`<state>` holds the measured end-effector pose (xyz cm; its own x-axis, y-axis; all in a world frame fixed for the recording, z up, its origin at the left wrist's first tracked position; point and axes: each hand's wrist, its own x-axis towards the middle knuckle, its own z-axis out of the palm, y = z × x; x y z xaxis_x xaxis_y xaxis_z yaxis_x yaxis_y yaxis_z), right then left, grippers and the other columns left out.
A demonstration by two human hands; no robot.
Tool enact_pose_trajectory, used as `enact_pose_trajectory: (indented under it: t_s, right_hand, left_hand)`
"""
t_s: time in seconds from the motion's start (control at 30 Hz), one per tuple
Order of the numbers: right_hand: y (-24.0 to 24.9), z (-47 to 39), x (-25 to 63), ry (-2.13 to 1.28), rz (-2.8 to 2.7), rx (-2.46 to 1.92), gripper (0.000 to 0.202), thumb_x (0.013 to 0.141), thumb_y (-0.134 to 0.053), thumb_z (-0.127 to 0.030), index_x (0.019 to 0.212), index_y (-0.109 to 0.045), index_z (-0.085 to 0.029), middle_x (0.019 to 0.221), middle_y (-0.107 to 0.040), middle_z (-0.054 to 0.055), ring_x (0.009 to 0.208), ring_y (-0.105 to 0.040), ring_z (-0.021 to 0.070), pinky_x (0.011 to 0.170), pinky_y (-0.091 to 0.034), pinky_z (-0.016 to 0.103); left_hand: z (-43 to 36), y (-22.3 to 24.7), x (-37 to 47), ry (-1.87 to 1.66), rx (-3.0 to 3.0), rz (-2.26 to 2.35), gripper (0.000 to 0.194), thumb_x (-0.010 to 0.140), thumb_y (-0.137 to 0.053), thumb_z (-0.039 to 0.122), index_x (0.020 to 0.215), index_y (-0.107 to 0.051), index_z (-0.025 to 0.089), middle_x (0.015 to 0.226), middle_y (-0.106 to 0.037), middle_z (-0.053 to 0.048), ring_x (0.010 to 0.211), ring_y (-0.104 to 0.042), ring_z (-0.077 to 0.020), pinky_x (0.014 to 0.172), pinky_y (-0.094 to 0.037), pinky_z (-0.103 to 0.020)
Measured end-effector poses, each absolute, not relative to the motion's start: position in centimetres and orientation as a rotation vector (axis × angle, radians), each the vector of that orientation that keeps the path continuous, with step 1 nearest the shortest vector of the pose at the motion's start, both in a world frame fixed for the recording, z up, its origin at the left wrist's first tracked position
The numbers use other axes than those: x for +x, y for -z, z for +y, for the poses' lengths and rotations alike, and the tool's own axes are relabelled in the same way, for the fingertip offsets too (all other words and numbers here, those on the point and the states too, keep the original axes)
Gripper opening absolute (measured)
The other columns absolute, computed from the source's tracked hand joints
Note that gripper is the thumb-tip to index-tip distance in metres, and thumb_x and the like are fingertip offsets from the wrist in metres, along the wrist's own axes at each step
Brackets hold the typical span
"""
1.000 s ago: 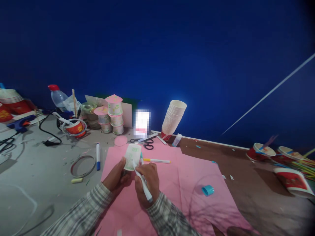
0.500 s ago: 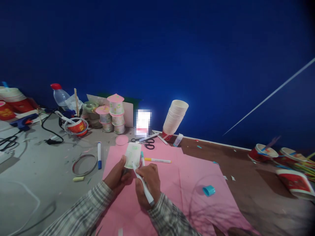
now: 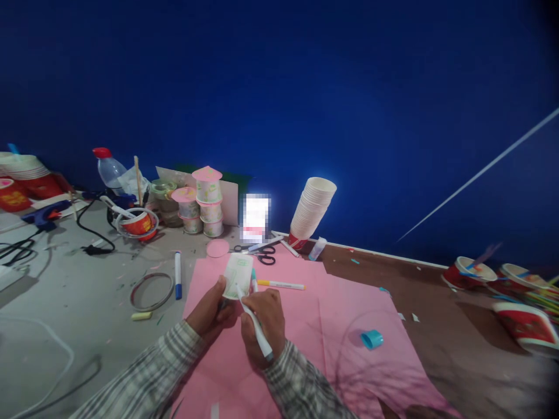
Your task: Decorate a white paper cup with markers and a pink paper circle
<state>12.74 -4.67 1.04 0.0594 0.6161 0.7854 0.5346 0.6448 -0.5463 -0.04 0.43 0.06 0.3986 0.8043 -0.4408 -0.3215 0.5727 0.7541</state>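
My left hand (image 3: 213,308) is closed on a white paper cup (image 3: 238,270) with green line drawings on its side. A white marker (image 3: 257,331) is gripped in my right hand (image 3: 264,320), its tip at the lower part of the cup's side. Both hands are over a large pink sheet (image 3: 301,337). Just beyond the right hand lie a yellow-capped marker (image 3: 282,284) and a teal-ended marker (image 3: 254,279), partly hidden. Black-handled scissors (image 3: 265,254) and a pink paper disc (image 3: 217,248) are behind the cup.
Small decorated cup towers (image 3: 208,203) with pink tops stand at back left. A tall stack of cups (image 3: 313,209) leans near the blue wall. A tape ring (image 3: 152,292) and a blue-capped marker (image 3: 177,275) lie left; a teal cap (image 3: 371,338) and red cups (image 3: 526,326) are right.
More green line shows on the cup's side above the marker tip. The view has shifted very slightly; both hands keep their hold.
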Motion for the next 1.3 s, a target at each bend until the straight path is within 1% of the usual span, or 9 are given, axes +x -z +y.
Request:
enact_pose_trajectory:
  t_s: [0.1, 0.2, 0.33, 0.47, 0.6, 0.87, 0.97, 1.07, 1.3]
  right_hand:
    - [-0.96, -4.58, 12.65, -0.068, -1.578, -0.964, 0.014, 0.078, -0.057, -0.022, 0.092, -0.061, -0.021, 0.072, -0.067, 0.001, 0.061, -0.062, 0.0186, 0.066, -0.045, 0.036]
    - [-0.92, -4.6, 12.62, -0.066, -1.595, -0.961, 0.016, 0.077, -0.059, -0.021, 0.093, -0.061, -0.021, 0.075, -0.069, 0.001, 0.065, -0.063, 0.0192, 0.068, -0.045, 0.036]
    - [-0.92, -4.68, 12.67, -0.066, -1.597, -0.961, 0.016, 0.077, -0.059, -0.02, 0.093, -0.061, -0.02, 0.075, -0.069, 0.002, 0.065, -0.064, 0.0188, 0.068, -0.045, 0.036]
    - [-0.86, -4.64, 12.6, -0.058, -1.585, -0.977, 0.014, 0.078, -0.058, -0.022, 0.091, -0.062, -0.02, 0.073, -0.068, 0.001, 0.063, -0.063, 0.0185, 0.068, -0.046, 0.036]
    - [-0.9, -4.55, 12.51, -0.036, -1.584, -0.978, 0.014, 0.079, -0.057, -0.024, 0.092, -0.062, -0.021, 0.073, -0.068, 0.001, 0.063, -0.063, 0.0188, 0.068, -0.046, 0.037]
    - [-1.01, -4.55, 12.63, -0.023, -1.634, -0.979, 0.016, 0.077, -0.059, -0.02, 0.093, -0.061, -0.02, 0.076, -0.07, 0.002, 0.066, -0.065, 0.02, 0.068, -0.045, 0.037]
    - [-1.06, -4.7, 12.83, -0.019, -1.606, -0.968, 0.016, 0.075, -0.059, -0.018, 0.09, -0.061, -0.02, 0.073, -0.069, 0.001, 0.062, -0.064, 0.0198, 0.066, -0.046, 0.037]
    - [-1.2, -4.82, 12.97, -0.029, -1.606, -0.948, 0.019, 0.073, -0.06, -0.015, 0.092, -0.061, -0.02, 0.075, -0.068, 0.002, 0.064, -0.064, 0.0201, 0.067, -0.047, 0.037]
    - [-1.18, -4.61, 12.69, -0.037, -1.587, -0.927, 0.018, 0.074, -0.059, -0.017, 0.092, -0.061, -0.022, 0.075, -0.069, 0.002, 0.063, -0.064, 0.0204, 0.065, -0.047, 0.037]
  left_hand:
    - [0.41, -0.1, -0.01, -0.78, 0.631, 0.9, 0.06, 0.045, -0.055, 0.081, 0.044, -0.046, 0.022, 0.022, -0.028, 0.013, 0.025, -0.02, -0.0037, 0.032, -0.016, -0.02]
    - [0.39, -0.13, 0.03, -0.784, 0.633, 0.903, 0.06, 0.044, -0.056, 0.081, 0.044, -0.046, 0.022, 0.022, -0.029, 0.013, 0.025, -0.019, -0.0032, 0.031, -0.016, -0.02]
    - [0.36, -0.14, 0.05, -0.779, 0.628, 0.896, 0.06, 0.046, -0.054, 0.081, 0.045, -0.047, 0.021, 0.021, -0.028, 0.013, 0.025, -0.02, -0.0035, 0.032, -0.016, -0.02]
    - [0.4, -0.08, 0.0, -0.778, 0.614, 0.893, 0.061, 0.047, -0.054, 0.08, 0.054, -0.053, 0.02, 0.022, -0.028, 0.014, 0.025, -0.018, -0.0036, 0.032, -0.016, -0.02]
    - [0.43, -0.1, -0.03, -0.783, 0.603, 0.897, 0.063, 0.045, -0.056, 0.08, 0.063, -0.056, 0.02, 0.021, -0.029, 0.014, 0.025, -0.019, -0.0042, 0.031, -0.016, -0.02]
    - [0.51, -0.1, -0.04, -0.777, 0.589, 0.89, 0.065, 0.042, -0.059, 0.08, 0.065, -0.057, 0.019, 0.022, -0.03, 0.014, 0.024, -0.02, -0.0043, 0.032, -0.015, -0.02]
    - [0.63, -0.11, -0.1, -0.753, 0.583, 0.876, 0.07, 0.042, -0.057, 0.081, 0.071, -0.06, 0.017, 0.022, -0.028, 0.014, 0.025, -0.019, -0.0041, 0.033, -0.014, -0.021]
    - [0.7, -0.19, -0.16, -0.739, 0.581, 0.865, 0.074, 0.042, -0.058, 0.081, 0.077, -0.061, 0.016, 0.022, -0.028, 0.014, 0.026, -0.018, -0.0041, 0.034, -0.013, -0.02]
    - [0.55, -0.41, -0.07, -0.739, 0.591, 0.863, 0.068, 0.042, -0.057, 0.081, 0.065, -0.059, 0.017, 0.022, -0.029, 0.013, 0.026, -0.018, -0.0039, 0.033, -0.014, -0.021]
